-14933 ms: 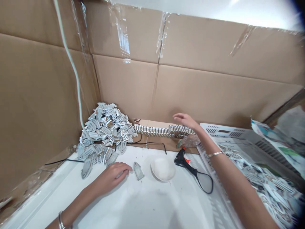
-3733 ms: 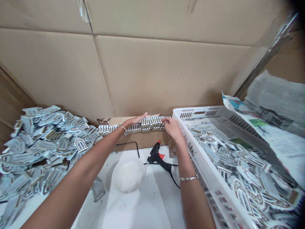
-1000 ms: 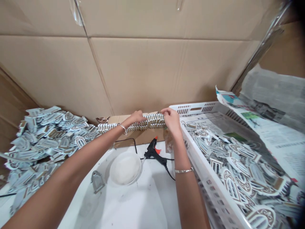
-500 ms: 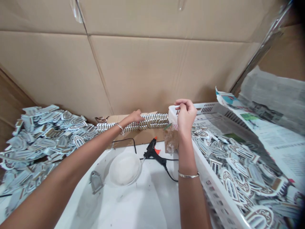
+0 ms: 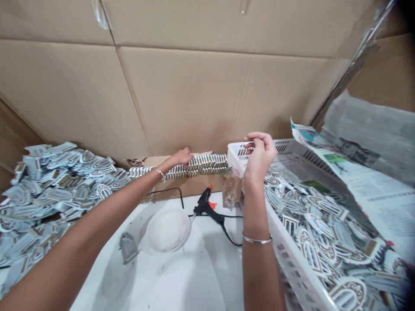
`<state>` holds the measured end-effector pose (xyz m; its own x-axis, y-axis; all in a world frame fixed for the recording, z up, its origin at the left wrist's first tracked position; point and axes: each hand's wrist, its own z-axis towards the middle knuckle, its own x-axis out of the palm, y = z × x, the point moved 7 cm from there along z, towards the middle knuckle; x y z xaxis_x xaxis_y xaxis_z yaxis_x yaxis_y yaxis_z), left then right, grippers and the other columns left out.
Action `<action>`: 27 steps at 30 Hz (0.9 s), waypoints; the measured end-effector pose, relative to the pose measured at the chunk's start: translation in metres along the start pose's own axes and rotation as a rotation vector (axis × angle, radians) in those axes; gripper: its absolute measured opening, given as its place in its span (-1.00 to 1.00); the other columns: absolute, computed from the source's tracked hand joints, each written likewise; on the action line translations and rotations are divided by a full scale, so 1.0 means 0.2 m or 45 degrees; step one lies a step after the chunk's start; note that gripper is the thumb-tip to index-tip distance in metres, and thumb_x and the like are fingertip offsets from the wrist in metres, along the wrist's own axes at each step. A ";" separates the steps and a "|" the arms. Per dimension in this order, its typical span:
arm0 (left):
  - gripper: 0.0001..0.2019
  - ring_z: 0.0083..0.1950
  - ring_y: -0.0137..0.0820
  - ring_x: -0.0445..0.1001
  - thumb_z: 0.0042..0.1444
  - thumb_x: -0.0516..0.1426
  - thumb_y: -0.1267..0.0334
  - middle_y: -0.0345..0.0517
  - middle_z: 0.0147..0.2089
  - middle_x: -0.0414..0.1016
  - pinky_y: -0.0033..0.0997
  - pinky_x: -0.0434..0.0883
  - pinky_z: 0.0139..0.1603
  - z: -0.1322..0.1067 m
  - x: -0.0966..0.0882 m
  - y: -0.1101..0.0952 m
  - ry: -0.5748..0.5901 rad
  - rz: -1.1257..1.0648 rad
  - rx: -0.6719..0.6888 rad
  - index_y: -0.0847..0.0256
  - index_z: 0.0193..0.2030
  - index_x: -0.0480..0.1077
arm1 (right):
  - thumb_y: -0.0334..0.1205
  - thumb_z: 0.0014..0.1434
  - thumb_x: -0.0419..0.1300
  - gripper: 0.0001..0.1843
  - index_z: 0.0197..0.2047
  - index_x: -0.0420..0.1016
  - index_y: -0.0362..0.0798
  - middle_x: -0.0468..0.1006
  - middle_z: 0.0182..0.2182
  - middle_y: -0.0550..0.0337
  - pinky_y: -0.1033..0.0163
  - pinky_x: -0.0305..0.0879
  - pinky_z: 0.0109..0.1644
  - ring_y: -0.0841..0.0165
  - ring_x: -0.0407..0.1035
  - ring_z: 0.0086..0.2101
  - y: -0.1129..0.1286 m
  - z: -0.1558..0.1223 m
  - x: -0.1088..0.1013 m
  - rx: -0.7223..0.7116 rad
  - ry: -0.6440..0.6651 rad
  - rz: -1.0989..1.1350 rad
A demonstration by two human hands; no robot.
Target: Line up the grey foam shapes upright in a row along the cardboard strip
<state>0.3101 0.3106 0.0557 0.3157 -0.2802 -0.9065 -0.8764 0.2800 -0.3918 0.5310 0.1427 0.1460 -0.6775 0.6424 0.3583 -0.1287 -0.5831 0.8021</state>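
Observation:
My left hand [image 5: 183, 157] reaches to the back and rests at the left end of the upper row of small arched window-shaped pieces [image 5: 209, 161]. Its fingers are bent down and pressed together; whatever they grip is hidden. A lower row of the same pieces runs beneath, on a cardboard strip. My right hand [image 5: 262, 152] hovers above the near left corner of a white plastic basket [image 5: 234, 151], loosely curled with fingers apart and nothing visible in them. Between my arms, a black glue gun [image 5: 204, 203] with an orange trigger lies on the white tabletop.
A heap of loose pieces [image 5: 58, 185] lies at the left, and more pieces [image 5: 320, 224] fill the basket. A white round dish [image 5: 167, 229], one grey arched piece [image 5: 129, 247] and a clear bag [image 5: 231, 190] sit nearby. Newspaper [image 5: 363, 172] drapes the basket; cardboard [image 5: 194, 95] stands behind.
My right hand has shifted a little to the right over the basket corner, its fingers slightly more apart. My left hand stays at the row. The view has shifted slightly.

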 end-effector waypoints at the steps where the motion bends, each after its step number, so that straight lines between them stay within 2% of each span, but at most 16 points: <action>1: -0.70 -0.36 -0.29 0.55 0.17 -0.01 0.26 0.10 -0.42 0.60 -0.45 0.33 -0.36 0.00 0.00 0.00 0.000 -0.014 0.000 0.42 -0.20 0.46 | -0.35 0.07 -0.02 -0.82 -0.41 0.40 -0.03 0.47 -0.48 0.27 0.34 0.23 -0.37 0.47 0.29 -0.49 0.00 0.00 0.00 0.005 -0.002 -0.002; 8: -0.61 -0.34 -0.28 0.58 0.29 -0.07 0.12 0.23 -0.23 0.61 -0.45 0.35 -0.40 -0.03 -0.02 0.02 -0.014 -0.139 -0.015 0.43 -0.05 0.38 | -0.34 0.08 -0.02 -0.84 -0.40 0.37 -0.04 0.46 -0.48 0.28 0.38 0.05 -0.50 0.50 0.26 -0.53 0.01 0.00 -0.01 0.021 -0.012 0.013; 12: -0.57 -0.35 -0.31 0.58 0.33 -0.11 0.05 0.19 -0.19 0.61 -0.44 0.37 -0.36 -0.08 -0.06 0.08 -0.032 -0.192 -0.042 0.41 0.06 0.30 | -0.29 0.11 0.01 -0.89 -0.32 0.34 -0.02 0.43 -0.50 0.31 0.39 0.03 -0.52 0.50 0.23 -0.57 0.03 0.00 -0.02 0.027 -0.041 0.098; 15: -0.57 -0.33 -0.31 0.58 0.31 -0.07 -0.01 0.08 -0.21 0.61 -0.44 0.38 -0.34 -0.20 -0.11 0.17 -0.092 -0.260 -0.009 0.32 0.07 0.28 | -0.22 0.15 0.05 -0.92 -0.27 0.33 0.01 0.37 -0.55 0.36 0.39 0.06 -0.53 0.50 0.17 -0.60 0.07 0.00 -0.04 -0.016 -0.083 0.150; 18: -0.59 -0.29 -0.33 0.57 0.25 -0.01 -0.07 -0.06 -0.24 0.60 -0.45 0.39 -0.32 -0.41 -0.13 0.33 -0.198 -0.359 0.067 0.20 0.02 0.31 | -0.13 0.20 0.07 -0.88 -0.30 0.31 0.02 0.31 -0.58 0.38 0.37 0.06 -0.53 0.49 0.12 -0.62 0.11 0.00 -0.06 -0.081 -0.143 0.171; 20: -0.61 -0.30 -0.36 0.54 0.20 0.02 -0.09 -0.12 -0.27 0.59 -0.46 0.41 -0.25 -0.54 -0.12 0.45 -0.242 -0.455 0.136 0.17 -0.03 0.32 | -0.11 0.21 0.07 -0.86 -0.33 0.29 0.04 0.29 -0.58 0.37 0.36 0.06 -0.53 0.47 0.11 -0.61 0.14 -0.01 -0.06 -0.113 -0.169 0.182; 22: -0.62 -0.33 -0.39 0.52 0.17 0.04 -0.11 -0.14 -0.30 0.58 -0.46 0.41 -0.26 -0.63 -0.08 0.56 -0.245 -0.521 0.120 0.16 -0.09 0.32 | -0.11 0.22 0.08 -0.85 -0.35 0.29 0.05 0.29 -0.57 0.35 0.35 0.05 -0.54 0.46 0.11 -0.60 0.16 -0.02 -0.05 -0.131 -0.168 0.204; 24: -0.64 -0.36 -0.39 0.51 0.14 0.04 -0.08 -0.13 -0.33 0.57 -0.45 0.43 -0.27 -0.65 -0.04 0.62 -0.237 -0.543 0.060 0.19 -0.16 0.33 | -0.12 0.23 0.07 -0.86 -0.36 0.28 0.05 0.28 -0.57 0.34 0.35 0.03 -0.55 0.45 0.11 -0.60 0.18 -0.04 -0.04 -0.137 -0.142 0.232; 27: -0.71 -0.32 -0.39 0.53 0.16 0.02 0.03 -0.08 -0.26 0.61 -0.48 0.43 -0.27 -0.57 0.01 0.58 -0.167 -0.344 -0.048 0.22 -0.23 0.37 | -0.16 0.23 0.06 -0.87 -0.36 0.28 0.05 0.28 -0.58 0.34 0.32 0.01 -0.56 0.43 0.11 -0.61 0.20 -0.06 0.00 -0.130 -0.080 0.237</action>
<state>0.1681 0.2386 0.0261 0.5813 -0.2179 -0.7839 -0.7665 0.1767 -0.6175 0.5171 0.1138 0.1718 -0.6501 0.5471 0.5274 -0.0807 -0.7398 0.6680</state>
